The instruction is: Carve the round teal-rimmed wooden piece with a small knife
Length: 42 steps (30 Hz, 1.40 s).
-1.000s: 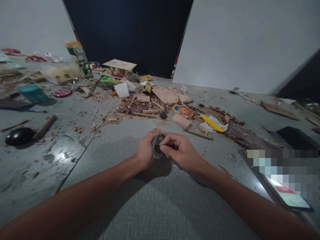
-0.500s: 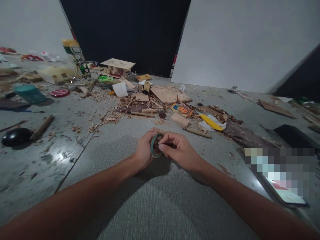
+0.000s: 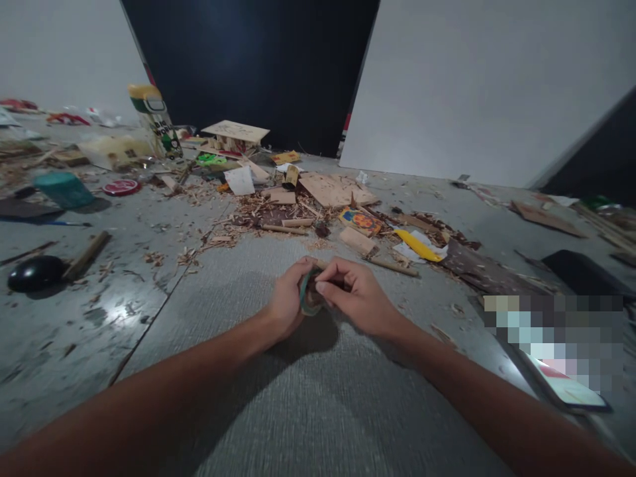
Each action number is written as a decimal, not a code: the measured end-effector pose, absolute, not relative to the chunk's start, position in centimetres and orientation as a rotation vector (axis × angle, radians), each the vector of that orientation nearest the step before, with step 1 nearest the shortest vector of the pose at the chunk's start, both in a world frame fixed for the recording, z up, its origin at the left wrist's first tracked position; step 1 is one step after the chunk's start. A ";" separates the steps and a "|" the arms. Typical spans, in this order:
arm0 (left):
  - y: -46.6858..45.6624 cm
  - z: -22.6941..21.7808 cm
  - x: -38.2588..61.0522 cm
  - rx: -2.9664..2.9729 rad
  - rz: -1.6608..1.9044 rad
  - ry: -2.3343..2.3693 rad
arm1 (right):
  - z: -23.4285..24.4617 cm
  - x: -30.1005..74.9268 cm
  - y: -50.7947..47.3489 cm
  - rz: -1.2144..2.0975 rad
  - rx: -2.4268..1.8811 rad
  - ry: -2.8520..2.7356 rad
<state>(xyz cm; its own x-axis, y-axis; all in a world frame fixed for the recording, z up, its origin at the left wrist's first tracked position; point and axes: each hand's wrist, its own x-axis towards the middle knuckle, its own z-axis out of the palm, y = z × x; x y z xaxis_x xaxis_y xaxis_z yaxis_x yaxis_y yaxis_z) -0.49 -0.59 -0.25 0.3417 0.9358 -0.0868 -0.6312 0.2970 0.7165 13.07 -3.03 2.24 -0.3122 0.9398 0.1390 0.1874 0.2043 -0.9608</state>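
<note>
My left hand [image 3: 287, 298] is curled around a small roll of teal tape [image 3: 307, 299], held just above the grey mat [image 3: 298, 397] on the floor. My right hand [image 3: 355, 296] meets it from the right, fingers pinched at the roll's edge. The roll's far side is hidden behind my fingers. A thin wooden stick [image 3: 395, 267] lies just beyond my right hand.
Wood shavings and cardboard scraps [image 3: 334, 188] litter the floor ahead, with a yellow knife [image 3: 419, 244] and a colourful card [image 3: 361, 220]. A black rounded object [image 3: 34, 272] and teal cup [image 3: 64, 189] lie left. A phone [image 3: 566, 387] rests at right.
Both hands stay together on the tape roll; my right fingers have shifted slightly on its edge. The view has drifted a little.
</note>
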 end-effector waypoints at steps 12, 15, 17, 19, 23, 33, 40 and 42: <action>-0.4 -0.4 -0.4 0.665 1.144 0.562 | 2.1 12.9 -3.1 1.237 -1.039 -1.685; -0.4 -0.4 -0.4 0.666 1.148 0.566 | 1.9 12.9 -3.1 1.199 -1.060 -1.688; -0.5 -0.4 -0.3 0.654 1.143 0.572 | 1.9 12.8 -3.1 1.196 -1.073 -1.667; -0.5 -0.2 -0.4 0.635 1.135 0.570 | 2.0 12.8 -3.1 1.207 -1.073 -1.684; -0.1 0.5 -0.9 0.538 1.089 0.595 | 2.1 13.5 -3.3 1.288 -1.116 -1.704; 1.1 0.8 -2.1 0.434 1.086 0.638 | 1.1 15.1 -2.1 1.202 -1.344 -1.632; 2.8 3.0 -5.0 1.616 1.057 1.020 | 0.5 18.3 0.3 0.902 -1.468 -1.725; 2.3 3.9 -6.4 2.025 0.592 1.066 | 0.8 18.5 0.3 0.832 -1.471 -1.828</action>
